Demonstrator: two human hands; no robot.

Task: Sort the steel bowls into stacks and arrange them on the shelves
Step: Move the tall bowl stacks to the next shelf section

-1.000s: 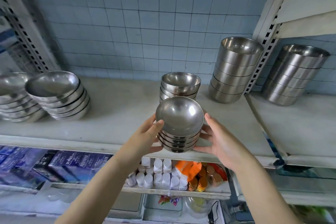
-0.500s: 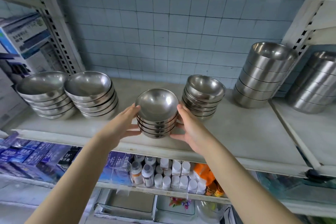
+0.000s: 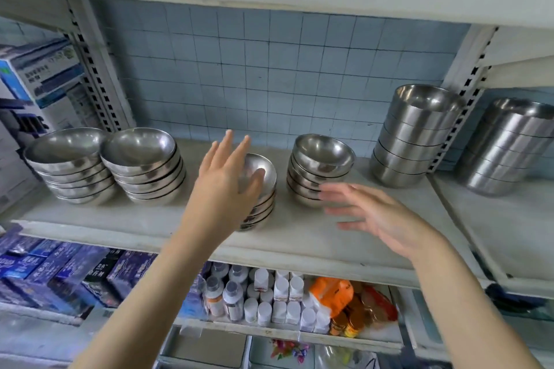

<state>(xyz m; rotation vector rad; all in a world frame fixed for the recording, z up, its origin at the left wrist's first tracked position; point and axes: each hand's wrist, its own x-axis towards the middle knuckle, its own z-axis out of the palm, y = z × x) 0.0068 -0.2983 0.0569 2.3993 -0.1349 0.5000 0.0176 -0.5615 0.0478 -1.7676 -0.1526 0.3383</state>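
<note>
**Desk:** What does the head camera show now?

**Photographer:** A small stack of round, shiny steel bowls stands on the worn white shelf board, between a wider stack of shallow steel bowls on its left and a matching small stack of deep steel bowls on its right. Half a second ago both hands cupped that small stack just above the board; now neither hand holds it.

**Desk:** And the hands?

**Photographer:** The left hand is spread, fingers fanned upward, in front of the stack's near side; whether the thumb touches the top rim I cannot tell. The right hand is spread as well, palm turned inward, blurred by motion, hanging over bare board in front of the matching stack.

**Desk:** Anything else on that level?

**Photographer:** A second wide stack of shallow steel bowls at far left, a tall stack of straight-sided steel pots at right, another tall steel stack in the next bay.

**Desk:** Meaning for the job?

**Photographer:** This stack looks placed, sitting with bowls of its own size. Likely the hands are free for whatever is left to sort.
</note>
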